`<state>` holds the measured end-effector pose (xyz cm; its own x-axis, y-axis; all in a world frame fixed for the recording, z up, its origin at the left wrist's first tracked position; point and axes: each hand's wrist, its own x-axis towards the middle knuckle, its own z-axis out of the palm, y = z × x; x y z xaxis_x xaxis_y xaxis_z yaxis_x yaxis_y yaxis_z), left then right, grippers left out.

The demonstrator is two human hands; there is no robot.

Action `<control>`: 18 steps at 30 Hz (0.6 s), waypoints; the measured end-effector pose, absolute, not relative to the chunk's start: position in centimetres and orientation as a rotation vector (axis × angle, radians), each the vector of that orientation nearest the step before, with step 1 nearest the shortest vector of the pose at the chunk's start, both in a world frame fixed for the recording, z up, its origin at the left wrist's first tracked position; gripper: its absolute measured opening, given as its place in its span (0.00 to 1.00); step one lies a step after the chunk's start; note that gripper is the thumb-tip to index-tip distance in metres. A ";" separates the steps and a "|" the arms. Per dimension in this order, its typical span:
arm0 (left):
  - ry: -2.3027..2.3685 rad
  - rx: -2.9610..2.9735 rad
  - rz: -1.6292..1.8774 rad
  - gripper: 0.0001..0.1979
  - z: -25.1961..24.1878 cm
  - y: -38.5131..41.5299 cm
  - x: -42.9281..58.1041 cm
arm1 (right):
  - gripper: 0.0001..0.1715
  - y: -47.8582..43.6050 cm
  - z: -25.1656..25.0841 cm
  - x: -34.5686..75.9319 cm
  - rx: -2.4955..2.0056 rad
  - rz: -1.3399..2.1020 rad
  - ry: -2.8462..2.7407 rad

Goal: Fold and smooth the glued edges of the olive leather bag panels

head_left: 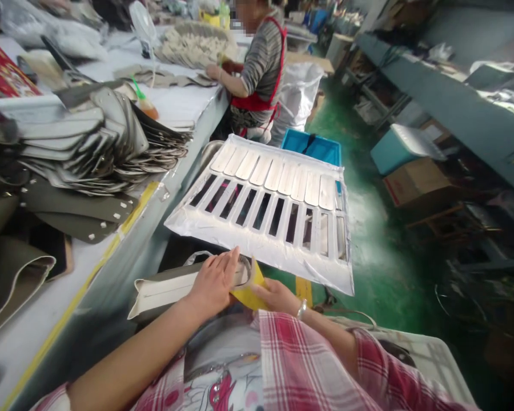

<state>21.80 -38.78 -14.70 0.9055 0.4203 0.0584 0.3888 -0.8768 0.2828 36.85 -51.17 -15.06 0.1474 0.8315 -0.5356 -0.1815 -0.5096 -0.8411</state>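
Observation:
My left hand (214,282) lies on the end of a folded grey and white piece (167,294), its fingers pressed together and pointing away from me. Just to the right, my right hand (276,295) pinches a yellow strip (253,288), which curves up beside a round roll-like end. Part of that end is hidden under my left fingers. Beyond both hands, a white slotted board (257,242) lies tilted, with a row of pale oblong pieces (275,174) along its far half.
Stacked grey pieces (85,137) cover the table (111,251) at the left. A person (261,68) in a red apron works at its far end. A blue crate (312,145) stands behind the board. Boxes (415,180) stand at the right.

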 end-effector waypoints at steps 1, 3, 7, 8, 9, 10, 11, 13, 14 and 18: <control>0.637 2.807 0.175 0.44 -14.7 -39.0 21.7 | 0.17 -51.6 -14.4 37.4 -1.513 1.497 -0.610; 0.679 2.812 0.169 0.42 -14.8 -39.3 21.4 | 0.15 -51.8 -13.4 38.2 -1.354 1.376 -0.469; 0.710 2.849 0.138 0.40 -14.5 -39.8 21.3 | 0.18 -49.2 -12.3 37.7 -1.089 1.074 -0.248; 0.714 2.864 0.137 0.40 -14.4 -39.9 21.2 | 0.19 -48.1 -12.3 37.2 -1.073 1.033 -0.248; 0.715 2.878 0.139 0.40 -14.4 -40.0 21.2 | 0.20 -47.1 -12.4 36.7 -1.072 0.987 -0.262; 0.715 2.890 0.144 0.39 -14.4 -40.1 21.1 | 0.20 -46.2 -12.4 36.2 -1.075 0.947 -0.284; 0.713 2.899 0.149 0.39 -14.4 -40.2 21.1 | 0.20 -45.4 -12.5 35.8 -1.081 0.919 -0.315; 0.708 2.904 0.162 0.37 -14.4 -40.3 21.0 | 0.21 -44.4 -12.9 35.1 -1.113 0.886 -0.384; 0.706 2.904 0.169 0.37 -14.5 -40.3 21.0 | 0.21 -44.1 -13.1 34.8 -1.136 0.870 -0.413; 0.681 2.908 0.181 0.36 -14.8 -40.3 21.1 | 0.25 -43.7 -14.4 34.0 -1.232 0.826 -0.435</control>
